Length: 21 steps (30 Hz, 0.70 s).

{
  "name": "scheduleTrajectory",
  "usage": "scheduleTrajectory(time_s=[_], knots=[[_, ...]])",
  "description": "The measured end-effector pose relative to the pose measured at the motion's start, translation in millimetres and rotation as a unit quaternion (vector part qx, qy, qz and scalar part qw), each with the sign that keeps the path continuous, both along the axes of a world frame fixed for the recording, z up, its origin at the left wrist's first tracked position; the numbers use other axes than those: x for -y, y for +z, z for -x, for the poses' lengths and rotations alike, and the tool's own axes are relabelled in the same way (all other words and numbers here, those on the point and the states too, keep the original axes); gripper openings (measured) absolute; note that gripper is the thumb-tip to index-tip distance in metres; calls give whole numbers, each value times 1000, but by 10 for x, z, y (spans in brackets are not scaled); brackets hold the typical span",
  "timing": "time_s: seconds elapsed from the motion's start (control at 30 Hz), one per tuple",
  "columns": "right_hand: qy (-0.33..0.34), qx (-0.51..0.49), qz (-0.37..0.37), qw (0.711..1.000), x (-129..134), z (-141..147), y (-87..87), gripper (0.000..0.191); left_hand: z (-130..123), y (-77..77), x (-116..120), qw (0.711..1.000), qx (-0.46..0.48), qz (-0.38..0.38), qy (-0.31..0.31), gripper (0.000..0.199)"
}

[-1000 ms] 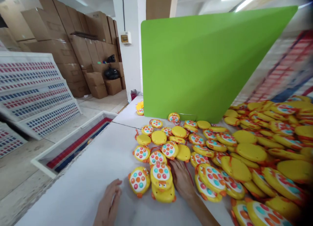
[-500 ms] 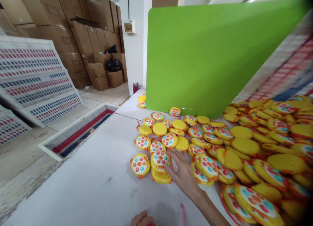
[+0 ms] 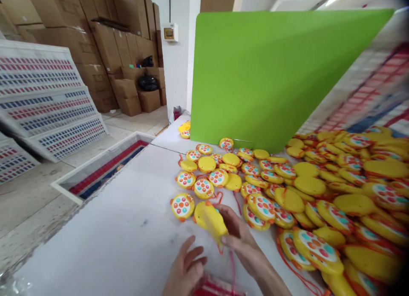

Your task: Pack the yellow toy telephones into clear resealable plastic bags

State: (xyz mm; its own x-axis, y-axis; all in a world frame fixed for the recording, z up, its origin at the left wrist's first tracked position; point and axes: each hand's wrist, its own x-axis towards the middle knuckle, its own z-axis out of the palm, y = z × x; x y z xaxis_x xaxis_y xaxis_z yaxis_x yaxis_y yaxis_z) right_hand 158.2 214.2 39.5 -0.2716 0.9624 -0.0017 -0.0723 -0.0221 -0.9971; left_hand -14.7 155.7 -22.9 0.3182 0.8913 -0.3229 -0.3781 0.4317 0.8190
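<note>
Lifted and tipped since the earlier frame, one yellow toy (image 3: 217, 224) is now pinched along its edge by the right hand (image 3: 243, 240), leaving the plain-backed toy (image 3: 199, 215) beneath it largely uncovered on the white table (image 3: 128, 227). Fingers loosely spread, the left hand (image 3: 185, 271) has come further into view, just beside the raised toy; whether it touches the red item (image 3: 220, 287) below, I cannot tell.
</note>
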Motion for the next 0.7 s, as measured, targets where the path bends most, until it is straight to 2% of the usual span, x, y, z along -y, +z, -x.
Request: scheduleTrajectory(time_s=[0.03,0.1,0.17,0.27,0.33,0.5,0.6,0.7], knots=[[12,-70,16,997,146,5,21,57,-49,96,-43,998,61,32,-4,61],[9,-108,27,994,426,19,54,62,-133,278,-93,993,108,35,-25,55],[-17,-68,17,997,654,14,93,55,-178,421,-97,996,82,-6,-38,48],[-52,14,-9,999,868,-17,158,34,-180,545,-56,996,54,-46,-56,59],[-67,12,-15,998,951,-19,172,30,-162,573,-21,994,58,-60,-71,64],[-84,-61,-27,994,1111,75,92,36,-109,533,70,987,5,-132,-91,51],[-109,17,-86,990,1196,121,73,26,-79,528,132,980,-54,-162,-99,47],[-146,130,-149,969,1269,128,78,26,-53,607,191,961,-144,-213,-103,33]])
